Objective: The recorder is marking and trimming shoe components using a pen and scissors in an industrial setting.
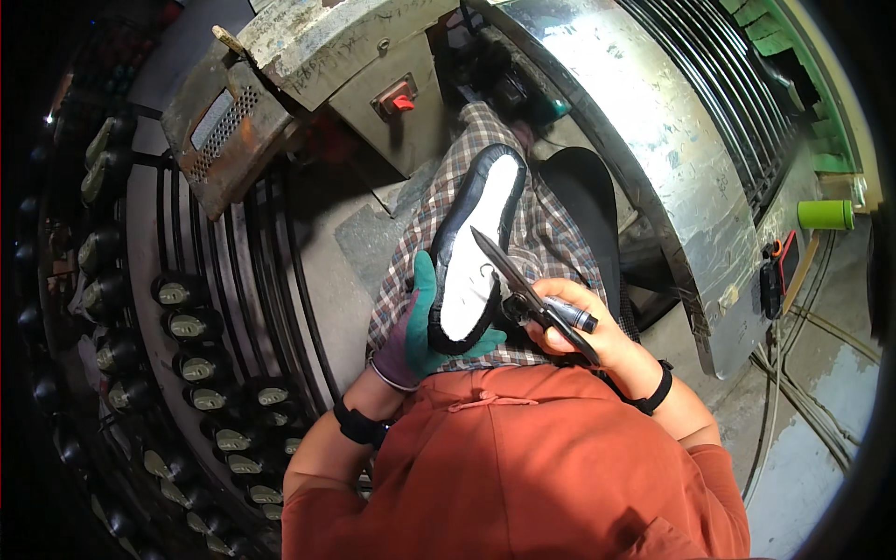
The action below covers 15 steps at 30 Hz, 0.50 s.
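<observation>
A black shoe upper [451,222] lies sole side up across my lap, with a white insole board [478,217] framed by its folded black edge. My left hand [422,327], in a green and purple glove, cups the near end of the shoe from beneath and the left side. My right hand [583,322] is bare and grips a long dark pointed tool [523,285], whose tip lies over the middle of the white board. Also in that hand is a silver cylinder with a black end [571,315]. A small dark curl shows on the board near the tool.
Dark racks at left carry several black shoes [198,371]. Ahead stand a worn metal cabinet with a red switch [402,103] and a perforated metal box [224,140]. A curved metal surface [644,121] spans the right, near a green cylinder [825,215] and floor cables [812,401].
</observation>
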Each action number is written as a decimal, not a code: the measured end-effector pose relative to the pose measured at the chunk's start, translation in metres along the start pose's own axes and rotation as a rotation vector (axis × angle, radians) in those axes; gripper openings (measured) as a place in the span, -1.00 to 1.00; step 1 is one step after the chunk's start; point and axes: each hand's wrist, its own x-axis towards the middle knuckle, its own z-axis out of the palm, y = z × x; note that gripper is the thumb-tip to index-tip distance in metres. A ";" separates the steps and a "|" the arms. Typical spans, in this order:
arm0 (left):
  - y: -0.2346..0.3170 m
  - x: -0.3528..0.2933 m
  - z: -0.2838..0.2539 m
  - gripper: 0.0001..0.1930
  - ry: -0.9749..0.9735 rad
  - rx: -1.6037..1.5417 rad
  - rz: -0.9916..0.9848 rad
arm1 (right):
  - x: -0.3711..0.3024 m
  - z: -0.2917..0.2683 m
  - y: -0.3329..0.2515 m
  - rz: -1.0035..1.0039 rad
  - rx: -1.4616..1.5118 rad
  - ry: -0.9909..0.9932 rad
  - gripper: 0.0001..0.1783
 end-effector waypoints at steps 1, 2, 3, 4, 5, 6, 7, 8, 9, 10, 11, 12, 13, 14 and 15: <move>-0.002 0.000 -0.002 -0.20 0.000 -0.001 0.000 | 0.000 0.000 0.001 0.000 0.002 -0.027 -0.50; -0.004 0.001 -0.007 -0.19 -0.002 0.123 0.044 | 0.001 -0.001 0.002 0.001 0.003 -0.055 -0.49; -0.007 0.002 -0.013 -0.17 -0.003 0.247 0.088 | 0.002 0.000 0.002 0.011 0.061 -0.099 -0.49; -0.010 0.003 -0.019 -0.16 -0.004 0.371 0.133 | 0.002 0.001 0.001 0.013 0.060 -0.100 -0.49; -0.012 0.004 -0.023 -0.15 -0.005 0.496 0.177 | 0.002 0.002 0.000 0.015 0.022 -0.067 -0.49; -0.013 0.004 -0.024 -0.14 -0.005 0.618 0.223 | 0.003 0.003 -0.001 0.019 -0.016 -0.033 -0.49; -0.012 0.004 -0.023 -0.14 -0.004 0.616 0.227 | 0.001 0.002 -0.004 0.028 -0.018 0.004 -0.49; -0.009 0.004 -0.020 -0.13 0.011 0.302 0.081 | -0.001 0.002 -0.007 0.037 -0.020 0.041 -0.49; -0.007 0.004 -0.017 -0.11 0.026 -0.012 -0.063 | -0.002 0.005 -0.009 -0.043 -0.241 0.135 -0.51; -0.006 0.003 -0.016 -0.11 0.027 -0.013 -0.060 | -0.003 0.005 -0.007 -0.126 -0.262 0.198 -0.53; -0.005 0.002 -0.015 -0.10 0.043 0.016 -0.059 | -0.001 0.000 -0.013 -0.309 -0.706 0.183 -0.53; -0.004 0.001 -0.014 -0.08 0.059 0.043 -0.057 | 0.000 -0.005 -0.020 -0.490 -1.150 0.158 -0.53; -0.002 0.000 -0.013 -0.08 0.060 0.041 -0.055 | -0.005 -0.002 -0.024 -0.483 -1.343 0.223 -0.48; -0.001 0.000 -0.011 -0.08 0.101 0.025 -0.079 | -0.007 -0.003 -0.026 -0.482 -1.343 0.219 -0.48; 0.000 0.000 -0.009 -0.07 0.139 0.011 -0.107 | -0.010 -0.004 -0.029 -0.505 -1.547 0.219 -0.45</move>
